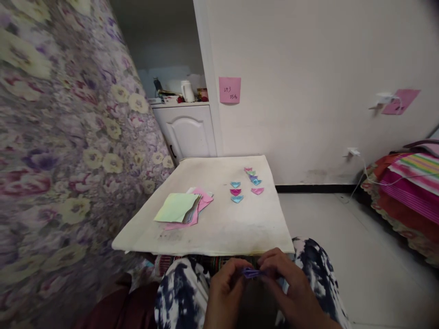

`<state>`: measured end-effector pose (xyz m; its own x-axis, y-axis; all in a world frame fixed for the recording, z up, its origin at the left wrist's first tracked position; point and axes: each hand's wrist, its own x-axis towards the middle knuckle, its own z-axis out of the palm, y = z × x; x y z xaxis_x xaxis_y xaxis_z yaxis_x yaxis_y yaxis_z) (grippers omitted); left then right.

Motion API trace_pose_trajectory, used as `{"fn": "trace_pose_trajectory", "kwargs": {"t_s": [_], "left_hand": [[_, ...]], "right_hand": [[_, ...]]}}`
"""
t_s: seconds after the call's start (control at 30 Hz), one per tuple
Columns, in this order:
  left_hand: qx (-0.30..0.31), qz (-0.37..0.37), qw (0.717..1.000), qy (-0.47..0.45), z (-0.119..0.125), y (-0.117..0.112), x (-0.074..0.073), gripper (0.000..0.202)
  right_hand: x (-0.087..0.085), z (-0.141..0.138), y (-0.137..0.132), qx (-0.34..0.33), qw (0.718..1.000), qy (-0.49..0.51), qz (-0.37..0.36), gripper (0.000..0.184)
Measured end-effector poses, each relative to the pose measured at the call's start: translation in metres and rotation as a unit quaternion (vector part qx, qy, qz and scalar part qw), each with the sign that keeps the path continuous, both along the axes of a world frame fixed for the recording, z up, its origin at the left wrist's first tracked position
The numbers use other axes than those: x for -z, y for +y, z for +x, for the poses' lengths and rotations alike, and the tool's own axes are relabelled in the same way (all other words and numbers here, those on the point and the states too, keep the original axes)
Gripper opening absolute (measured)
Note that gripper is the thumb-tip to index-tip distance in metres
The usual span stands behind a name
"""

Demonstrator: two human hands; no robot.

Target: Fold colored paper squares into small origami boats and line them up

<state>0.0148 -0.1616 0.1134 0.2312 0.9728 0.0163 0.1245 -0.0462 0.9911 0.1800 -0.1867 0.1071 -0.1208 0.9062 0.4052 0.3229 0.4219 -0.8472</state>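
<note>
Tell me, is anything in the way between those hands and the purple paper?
Nothing visible. The left hand and the right hand both hold the purple folded paper directly, over the lap, by the table.

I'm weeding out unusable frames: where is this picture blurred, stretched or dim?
Head view: the floral cloth at the left is smeared and stretched; the table and paper shapes are sharp; the left hand, right hand and purple paper at the bottom are soft and dim; no glare.
</note>
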Motion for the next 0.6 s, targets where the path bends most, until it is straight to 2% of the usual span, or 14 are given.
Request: {"fn": "trace_pose_trajectory", "kwargs": {"t_s": [0.17,0.37,0.5,0.6], "left_hand": [[0.011,0.027,0.999,0.033,0.001,-0.001,-0.001,0.017],[-0.004,0.019,1.000,-0.010,0.001,-0.004,0.004,0.029],[-0.012,0.038,0.999,0.016,0.000,-0.007,-0.003,0.028],[-0.026,0.039,0.999,0.001,0.000,-0.008,-0.009,0.020]], "right_hand": [[0.005,-0.002,0.002,-0.004,1.000,0.006,-0.015,0.014],[0.006,-0.003,0.002,0.026,0.992,0.093,-0.080,0.008],[0.009,-0.002,0.001,0.028,0.979,0.164,-0.121,0.013],[0.012,0.000,0.001,0.030,0.969,0.203,-0.140,0.013]]}}
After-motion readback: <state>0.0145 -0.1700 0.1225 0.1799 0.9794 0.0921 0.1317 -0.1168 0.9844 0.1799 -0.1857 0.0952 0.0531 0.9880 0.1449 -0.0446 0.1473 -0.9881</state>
